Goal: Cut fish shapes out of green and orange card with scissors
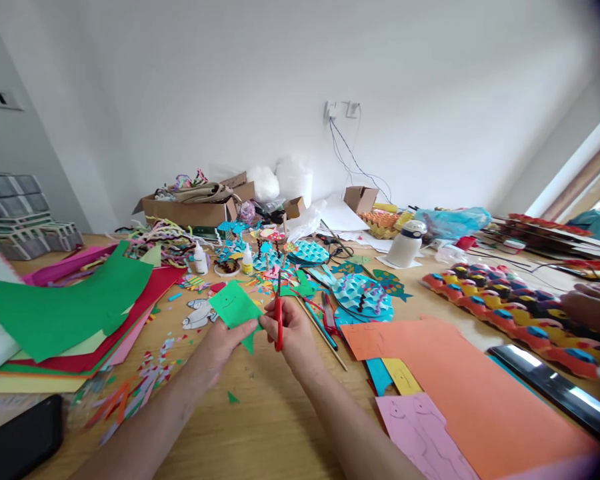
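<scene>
My left hand (233,340) pinches a piece of green paper (234,303) that has a small pencil drawing on it. In my right hand (295,333) is a pair of red-handled scissors (279,320), its blades pointing up and away from me. The fingertips of both hands come close together at the paper's right corner, and I cannot tell whether the right fingers also touch it. A small green scrap (233,397) lies on the table below my hands. White fish cut-outs (199,313) lie just left of the green paper.
Coloured paper sheets (75,300) are stacked at left, near a black phone (23,433). Orange paper (460,380) and pink paper (420,427) with drawings lie at right. Glue bottles (200,259) and a blue paper fish (363,297) stand beyond. Another person's hand (593,307) is beside a painted egg tray (510,313).
</scene>
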The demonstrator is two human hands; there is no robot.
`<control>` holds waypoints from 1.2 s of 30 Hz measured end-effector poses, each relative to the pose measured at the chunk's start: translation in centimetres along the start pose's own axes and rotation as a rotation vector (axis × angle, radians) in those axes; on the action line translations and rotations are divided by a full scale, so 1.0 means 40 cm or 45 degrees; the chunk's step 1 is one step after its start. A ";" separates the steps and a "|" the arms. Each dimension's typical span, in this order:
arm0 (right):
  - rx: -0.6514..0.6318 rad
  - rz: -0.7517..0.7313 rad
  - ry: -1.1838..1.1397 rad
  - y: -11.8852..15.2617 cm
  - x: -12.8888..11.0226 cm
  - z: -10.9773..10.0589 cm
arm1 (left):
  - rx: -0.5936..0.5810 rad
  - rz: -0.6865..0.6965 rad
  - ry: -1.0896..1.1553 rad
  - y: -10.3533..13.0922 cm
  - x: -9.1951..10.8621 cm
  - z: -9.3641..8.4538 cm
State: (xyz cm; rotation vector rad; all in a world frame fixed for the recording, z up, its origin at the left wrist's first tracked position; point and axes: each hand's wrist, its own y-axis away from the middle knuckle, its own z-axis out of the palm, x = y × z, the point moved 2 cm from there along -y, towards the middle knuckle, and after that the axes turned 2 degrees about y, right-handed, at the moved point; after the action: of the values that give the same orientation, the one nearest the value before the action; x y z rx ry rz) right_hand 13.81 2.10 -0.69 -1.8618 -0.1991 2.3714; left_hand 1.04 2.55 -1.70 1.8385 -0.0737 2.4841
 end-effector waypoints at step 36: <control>-0.426 0.162 0.438 0.047 0.018 0.046 | 0.322 0.315 0.430 0.016 0.080 -0.002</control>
State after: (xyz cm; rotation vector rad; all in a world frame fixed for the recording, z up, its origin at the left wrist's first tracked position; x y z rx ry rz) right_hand 11.82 0.34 -1.29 -2.4663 -0.4797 2.1483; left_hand -0.02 1.96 1.35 1.5349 0.0305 3.0686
